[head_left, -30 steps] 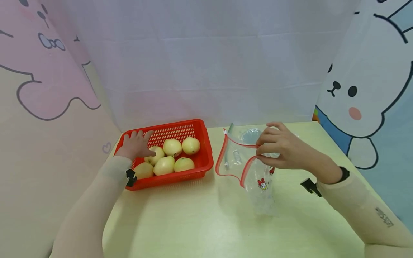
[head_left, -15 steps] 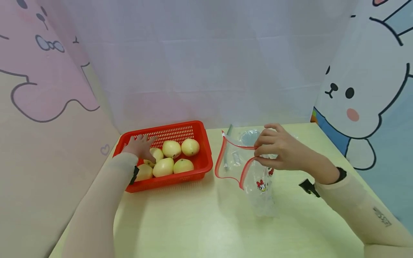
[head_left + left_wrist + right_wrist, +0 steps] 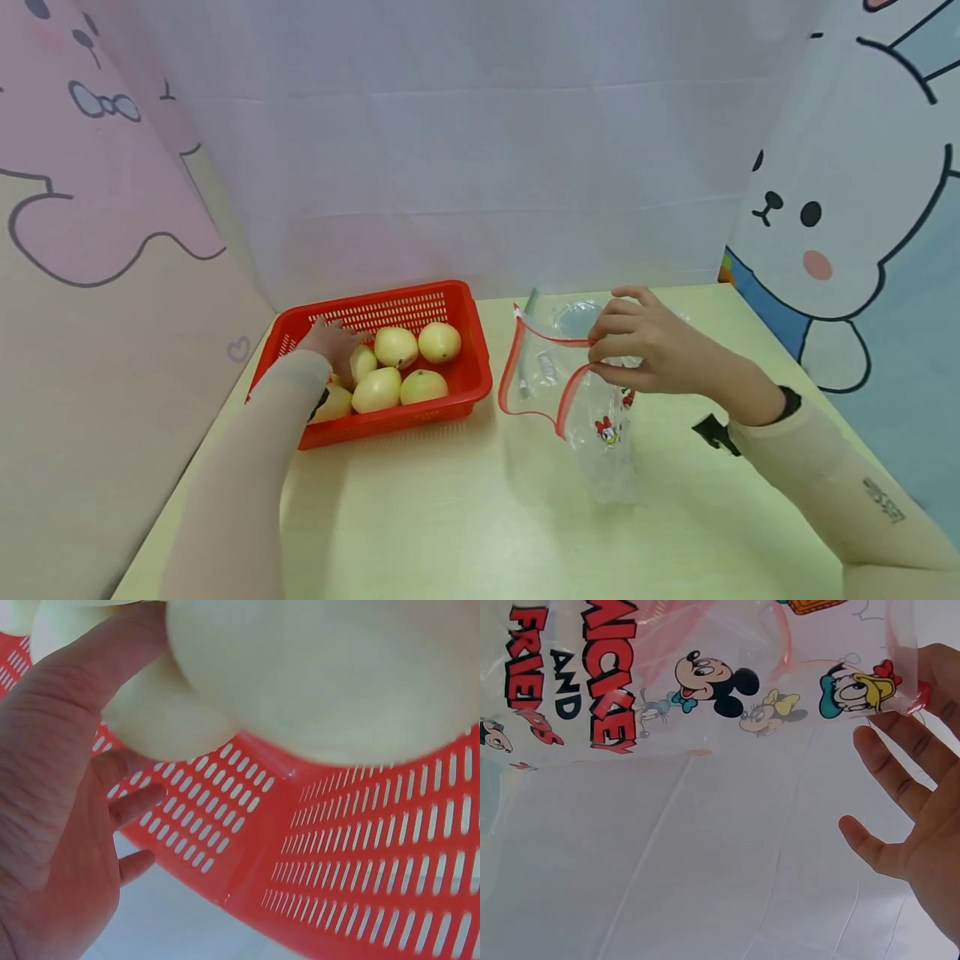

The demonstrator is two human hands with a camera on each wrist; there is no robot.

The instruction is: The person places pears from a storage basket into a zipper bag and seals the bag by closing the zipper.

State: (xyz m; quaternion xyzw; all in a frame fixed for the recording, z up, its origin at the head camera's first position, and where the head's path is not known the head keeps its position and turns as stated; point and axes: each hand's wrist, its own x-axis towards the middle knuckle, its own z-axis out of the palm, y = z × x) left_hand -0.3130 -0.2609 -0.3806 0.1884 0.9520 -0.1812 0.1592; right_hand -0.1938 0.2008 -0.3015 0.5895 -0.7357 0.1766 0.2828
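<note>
My left hand reaches into a red slotted plastic basket holding several pale yellow, round, pear-like fruits. Its fingers spread over the fruit at the left. In the left wrist view the thumb lies against that pale fruit, and the other fingers extend beside the basket wall. My right hand pinches the red-edged mouth of a clear zip bag and holds it upright on the table, mouth gaping toward the basket. Cartoon figures and red lettering mark the bag in the right wrist view.
Behind the bag lie a round clear piece of plastic and a thin greyish strip. The pale yellow table meets a white cloth at the back and cartoon-printed cloths at both sides.
My left hand has moved right and down from the basket's left rim onto the fruit at the left. My right hand and the bag stay in place.
</note>
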